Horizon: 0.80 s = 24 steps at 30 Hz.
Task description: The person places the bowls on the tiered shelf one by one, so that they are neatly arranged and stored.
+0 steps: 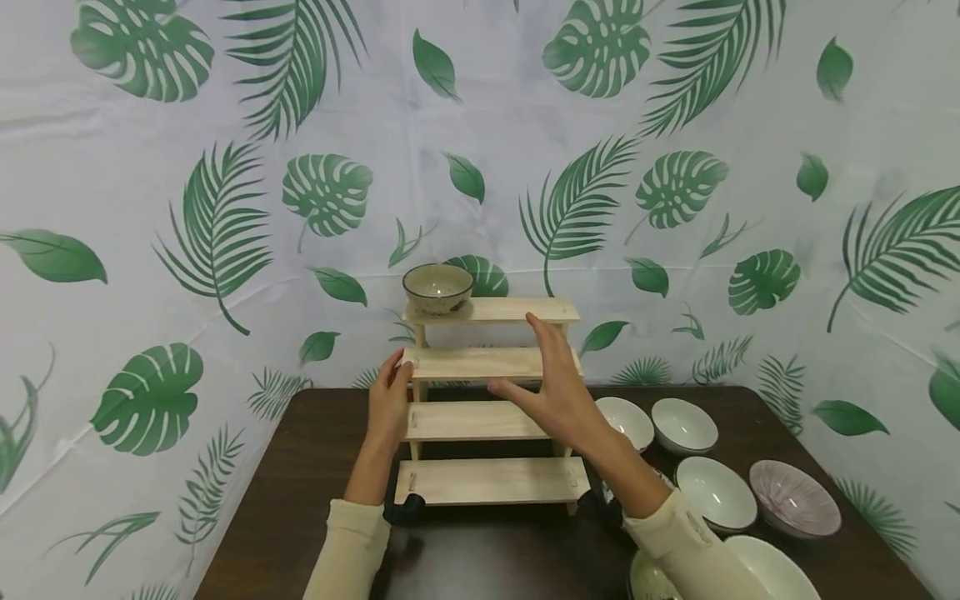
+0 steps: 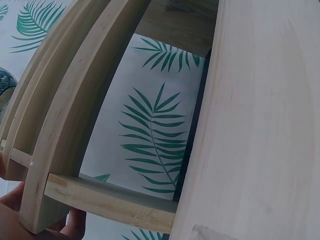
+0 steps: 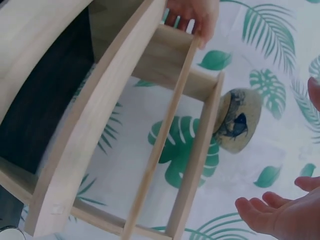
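A stepped wooden shelf rack (image 1: 480, 421) stands on the dark table. My left hand (image 1: 389, 404) grips the left end of its second board from the top; in the left wrist view the fingers (image 2: 76, 222) curl under the board's end. A beige bowl (image 1: 438, 287) sits on the left part of the top board; the right wrist view shows a dark blue pattern on its outside. My right hand (image 1: 561, 387) is held in front of the rack's right side, thumb and fingers spread, nothing between them. In the right wrist view that hand (image 3: 295, 212) is apart from the wood.
Right of the rack stand several bowls, among them a white bowl (image 1: 684, 427), another white bowl (image 1: 716, 493) and a pinkish ribbed bowl (image 1: 795, 497). My right forearm partly covers others. A leaf-patterned cloth (image 1: 480, 125) hangs behind the table (image 1: 300, 492).
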Available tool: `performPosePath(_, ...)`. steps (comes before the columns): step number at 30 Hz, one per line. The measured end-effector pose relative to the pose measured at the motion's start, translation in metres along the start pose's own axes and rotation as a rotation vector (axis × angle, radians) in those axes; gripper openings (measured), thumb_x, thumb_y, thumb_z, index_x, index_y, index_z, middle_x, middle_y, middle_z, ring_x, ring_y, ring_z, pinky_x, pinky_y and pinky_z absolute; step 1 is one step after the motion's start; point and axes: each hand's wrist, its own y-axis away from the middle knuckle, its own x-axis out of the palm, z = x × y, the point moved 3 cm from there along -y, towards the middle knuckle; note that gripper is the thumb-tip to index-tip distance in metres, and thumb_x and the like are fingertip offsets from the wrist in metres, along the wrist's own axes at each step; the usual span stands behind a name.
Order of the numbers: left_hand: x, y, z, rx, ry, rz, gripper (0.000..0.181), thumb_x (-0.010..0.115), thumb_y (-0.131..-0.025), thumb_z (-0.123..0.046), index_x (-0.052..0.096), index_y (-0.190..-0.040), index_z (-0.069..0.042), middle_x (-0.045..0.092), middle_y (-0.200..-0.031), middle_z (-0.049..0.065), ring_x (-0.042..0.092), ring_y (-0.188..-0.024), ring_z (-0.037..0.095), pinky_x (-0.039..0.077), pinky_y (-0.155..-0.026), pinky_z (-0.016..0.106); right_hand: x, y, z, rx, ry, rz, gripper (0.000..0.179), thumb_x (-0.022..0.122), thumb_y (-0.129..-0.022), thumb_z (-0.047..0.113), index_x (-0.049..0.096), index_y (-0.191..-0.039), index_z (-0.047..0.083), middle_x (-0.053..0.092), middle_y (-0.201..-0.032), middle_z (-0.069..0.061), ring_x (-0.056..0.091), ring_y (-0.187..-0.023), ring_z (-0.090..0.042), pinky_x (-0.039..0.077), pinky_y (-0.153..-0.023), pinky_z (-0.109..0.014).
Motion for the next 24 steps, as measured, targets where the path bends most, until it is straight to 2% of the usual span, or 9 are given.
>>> performPosePath(6, 0.001, -0.004, -0.001, 0.005, -0.004, 0.014, 0.053, 0.052, -0.108, -0.034, 0.044, -0.157, -0.015, 0.053, -0.151, 0.015, 0.047, -0.141, 0.03, 0.035, -0.12, 0.048, -0.004, 0.016, 0.002, 0.015, -0.01, -0.006, 0.106, 0.079, -0.088, 0.051, 0.012, -0.167, 0.029, 0.017, -0.171, -0.01, 0.022, -0.157, -0.036, 0.033, -0.115, -0.07)
performPosePath(7, 0.002, -0.002, -0.005, 0.003, -0.005, 0.023, 0.053, 0.051, -0.109, -0.032, 0.043, -0.158, -0.013, 0.052, -0.151, 0.017, 0.047, -0.141, 0.03, 0.035, -0.121, 0.049, -0.005, 0.018, 0.002, 0.022, -0.008, -0.009, 0.106, 0.08, -0.088, 0.051, 0.012, -0.167, 0.029, 0.018, -0.171, -0.01, 0.024, -0.156, -0.036, 0.033, -0.115, -0.07)
performPosePath(15, 0.004, -0.003, 0.0, 0.001, 0.015, 0.027, 0.054, 0.053, -0.108, -0.033, 0.043, -0.158, -0.015, 0.051, -0.152, 0.015, 0.045, -0.142, 0.03, 0.033, -0.122, 0.049, -0.015, 0.037, -0.005, 0.053, -0.037, -0.054, 0.101, 0.079, -0.089, 0.05, 0.017, -0.166, 0.03, 0.029, -0.167, -0.011, 0.04, -0.145, -0.039, 0.041, -0.112, -0.063)
performPosePath(20, 0.003, 0.0, -0.002, -0.006, 0.008, 0.02, 0.055, 0.052, -0.108, -0.032, 0.041, -0.159, -0.014, 0.048, -0.154, 0.018, 0.043, -0.143, 0.033, 0.032, -0.122, 0.052, -0.019, 0.046, -0.01, 0.042, 0.016, -0.079, 0.101, 0.079, -0.088, 0.051, 0.017, -0.166, 0.032, 0.028, -0.166, -0.011, 0.035, -0.15, -0.035, 0.038, -0.113, -0.066)
performPosePath(24, 0.002, 0.0, -0.002, -0.001, 0.009, 0.013, 0.055, 0.052, -0.108, -0.031, 0.041, -0.159, -0.012, 0.048, -0.153, 0.019, 0.043, -0.143, 0.033, 0.032, -0.122, 0.052, -0.022, 0.053, -0.015, 0.027, 0.046, -0.087, 0.102, 0.081, -0.088, 0.047, 0.018, -0.166, 0.028, 0.028, -0.167, -0.014, 0.033, -0.152, -0.037, 0.036, -0.114, -0.068)
